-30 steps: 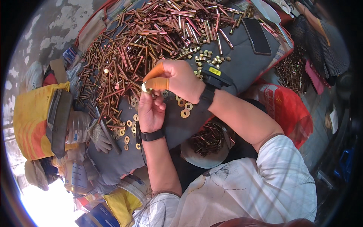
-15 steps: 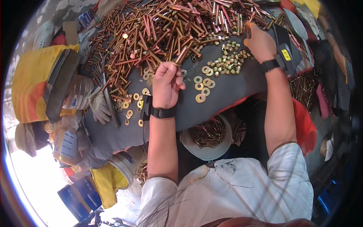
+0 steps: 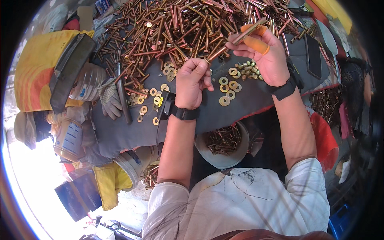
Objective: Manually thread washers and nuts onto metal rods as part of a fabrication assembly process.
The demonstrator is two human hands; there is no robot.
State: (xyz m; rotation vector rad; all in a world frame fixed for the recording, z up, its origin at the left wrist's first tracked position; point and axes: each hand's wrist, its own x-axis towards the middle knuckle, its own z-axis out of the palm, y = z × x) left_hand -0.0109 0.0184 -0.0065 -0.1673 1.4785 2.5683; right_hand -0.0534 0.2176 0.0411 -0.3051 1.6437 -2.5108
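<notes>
A long copper-coloured bolt (image 3: 236, 40) lies tilted between both hands above the dark cloth-covered surface (image 3: 256, 102). The right hand (image 3: 266, 54), orange covers on two fingertips, pinches its upper end; the left hand (image 3: 193, 80) is clenched at its lower tip. Just under the hands, brass washers (image 3: 227, 90) and small nuts (image 3: 248, 69) lie scattered on a bare patch of cloth. The big heap of bolts (image 3: 180, 28) crowds the far edge. A grey glove (image 3: 109, 98) rests near the left edge, and a white bowl of bolts (image 3: 223, 144) sits below the near edge.
</notes>
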